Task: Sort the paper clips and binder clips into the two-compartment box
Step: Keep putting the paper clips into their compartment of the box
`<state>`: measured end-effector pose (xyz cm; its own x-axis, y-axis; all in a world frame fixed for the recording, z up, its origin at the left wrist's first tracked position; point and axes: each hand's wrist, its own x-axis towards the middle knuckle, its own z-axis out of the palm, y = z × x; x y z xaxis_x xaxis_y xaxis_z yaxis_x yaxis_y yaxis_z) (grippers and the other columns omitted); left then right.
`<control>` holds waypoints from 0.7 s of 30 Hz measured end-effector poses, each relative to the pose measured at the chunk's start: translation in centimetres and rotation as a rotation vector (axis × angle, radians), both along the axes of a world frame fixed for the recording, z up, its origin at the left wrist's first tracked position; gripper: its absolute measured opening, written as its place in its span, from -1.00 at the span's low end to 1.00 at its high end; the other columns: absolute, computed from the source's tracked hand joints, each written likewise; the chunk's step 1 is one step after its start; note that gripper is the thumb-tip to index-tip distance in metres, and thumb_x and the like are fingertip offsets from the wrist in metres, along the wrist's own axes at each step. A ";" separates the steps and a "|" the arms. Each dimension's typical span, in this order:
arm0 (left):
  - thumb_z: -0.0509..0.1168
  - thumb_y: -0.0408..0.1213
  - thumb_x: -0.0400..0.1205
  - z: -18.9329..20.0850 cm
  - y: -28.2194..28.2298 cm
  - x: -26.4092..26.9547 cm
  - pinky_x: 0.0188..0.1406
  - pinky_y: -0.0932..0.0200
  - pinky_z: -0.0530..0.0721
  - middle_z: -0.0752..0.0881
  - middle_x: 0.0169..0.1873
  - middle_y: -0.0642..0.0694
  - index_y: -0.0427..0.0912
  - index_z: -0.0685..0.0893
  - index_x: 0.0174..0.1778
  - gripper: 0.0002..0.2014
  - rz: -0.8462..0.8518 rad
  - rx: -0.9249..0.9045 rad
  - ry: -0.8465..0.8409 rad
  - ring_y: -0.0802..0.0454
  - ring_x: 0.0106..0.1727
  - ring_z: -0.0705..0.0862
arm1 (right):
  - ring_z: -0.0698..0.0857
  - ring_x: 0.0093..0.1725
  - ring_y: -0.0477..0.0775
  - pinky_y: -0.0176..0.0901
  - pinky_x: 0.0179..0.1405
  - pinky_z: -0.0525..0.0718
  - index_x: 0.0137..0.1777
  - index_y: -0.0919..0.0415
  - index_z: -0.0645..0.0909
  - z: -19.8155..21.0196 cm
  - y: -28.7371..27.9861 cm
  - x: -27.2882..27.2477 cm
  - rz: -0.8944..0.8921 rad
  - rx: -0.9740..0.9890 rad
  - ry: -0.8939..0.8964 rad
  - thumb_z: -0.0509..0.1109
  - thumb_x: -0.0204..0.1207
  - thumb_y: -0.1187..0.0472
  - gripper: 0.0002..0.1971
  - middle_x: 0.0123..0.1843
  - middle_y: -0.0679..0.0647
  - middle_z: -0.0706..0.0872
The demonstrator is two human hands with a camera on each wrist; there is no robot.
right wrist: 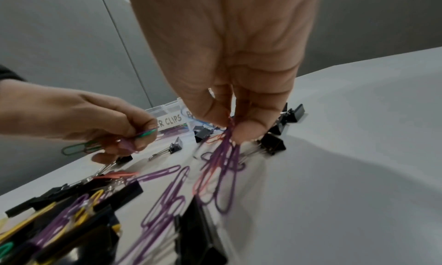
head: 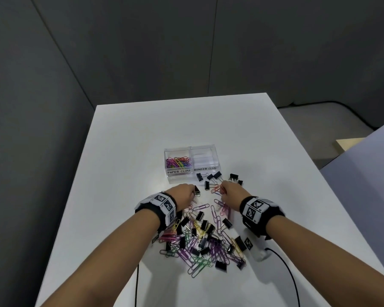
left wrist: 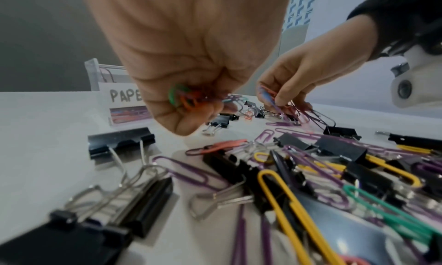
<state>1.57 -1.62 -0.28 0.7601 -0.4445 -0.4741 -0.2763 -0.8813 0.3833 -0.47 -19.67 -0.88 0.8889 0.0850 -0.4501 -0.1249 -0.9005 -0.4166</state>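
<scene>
A clear two-compartment box (head: 192, 173) stands mid-table; its left half, labelled PAPER CLIPS, holds coloured paper clips (head: 177, 162), and its right half, labelled BINDER CLIPS, looks empty. A mixed pile of paper clips and black binder clips (head: 204, 238) lies nearer me. My left hand (head: 184, 193) hovers above the pile's far edge, its fingers curled round a bunch of green and orange paper clips (left wrist: 184, 98). To its right, my right hand (head: 230, 191) pinches several purple and red paper clips (right wrist: 224, 155) that hang from its fingertips.
Several loose black binder clips (head: 217, 177) lie just in front of the box. The white table (head: 142, 134) has a grey wall behind it and a drop at its left and right edges. Black cables (head: 290, 278) trail off the front.
</scene>
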 end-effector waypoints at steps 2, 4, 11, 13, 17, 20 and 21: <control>-0.03 -0.28 0.73 -0.1 0.3 -0.1 -0.09 0.08 0.46 0.57 -0.14 -0.28 -0.34 0.53 -0.01 -0.73 0.008 -0.016 -0.016 -0.17 -0.06 0.56 | 0.54 -0.04 0.10 -0.16 -0.09 0.44 -0.24 0.19 0.39 -0.1 -0.2 0.1 -0.052 0.029 -0.011 0.08 0.51 0.47 -0.80 -0.08 0.14 0.55; -0.04 -0.16 0.75 -0.2 0.5 -0.2 -0.16 0.14 0.42 0.52 -0.26 -0.16 -0.24 0.44 -0.15 -0.72 0.025 -0.018 -0.013 -0.08 -0.16 0.51 | 0.53 -0.07 0.07 -0.14 -0.07 0.48 -0.21 0.22 0.43 -0.2 -0.3 0.2 -0.083 0.042 -0.025 0.10 0.55 0.44 -0.82 -0.10 0.13 0.56; 0.02 0.10 0.70 -0.5 1.7 -0.6 -0.19 0.11 0.44 0.42 -0.43 0.03 -0.17 0.41 -0.23 -0.60 0.022 0.114 -0.011 -0.06 -0.21 0.50 | 0.60 -0.12 0.08 -0.16 -0.12 0.56 -0.14 0.30 0.60 -0.1 -1.2 -0.6 -0.125 0.130 -0.038 0.20 0.53 0.35 -0.86 -0.10 0.12 0.64; 0.03 0.00 0.73 -0.6 2.1 -0.7 -0.19 0.13 0.42 0.42 -0.43 0.04 -0.16 0.42 -0.27 -0.65 0.024 0.104 -0.004 -0.05 -0.18 0.51 | 0.64 -0.04 0.12 -0.07 0.01 0.65 0.02 0.35 0.61 0.2 -1.4 -0.9 -0.022 0.094 -0.008 0.24 0.51 0.35 -0.83 0.00 0.15 0.68; -0.02 -0.02 0.75 -0.4 3.1 -1.2 -0.08 0.11 0.48 0.67 -0.08 -0.15 -0.22 0.56 0.13 -0.62 0.023 0.121 -0.016 -0.13 0.00 0.63 | 0.56 0.28 0.17 0.02 0.32 0.59 0.40 0.20 0.42 0.5 -1.9 -1.9 0.238 -0.061 0.044 0.33 0.49 0.35 -0.54 0.34 0.19 0.52; -0.10 -0.01 0.76 -0.7 3.9 -1.7 0.07 0.03 0.56 0.70 0.02 -0.20 -0.21 0.56 0.05 -0.59 0.014 0.117 -0.059 -0.16 0.12 0.65 | 0.42 0.42 0.21 0.03 0.41 0.50 0.57 0.14 0.21 0.5 -1.9 -2.8 0.360 -0.155 0.034 0.34 0.48 0.39 -0.34 0.48 0.20 0.36; -0.12 -0.02 0.77 -0.9 4.1 -1.9 0.08 0.01 0.56 0.68 -0.03 -0.20 -0.18 0.53 -0.06 -0.60 0.015 0.111 -0.071 -0.16 0.11 0.65 | 0.40 0.43 0.22 0.04 0.40 0.51 0.59 0.12 0.16 0.5 -1.9 -3.0 0.384 -0.182 0.037 0.34 0.46 0.43 -0.28 0.50 0.20 0.33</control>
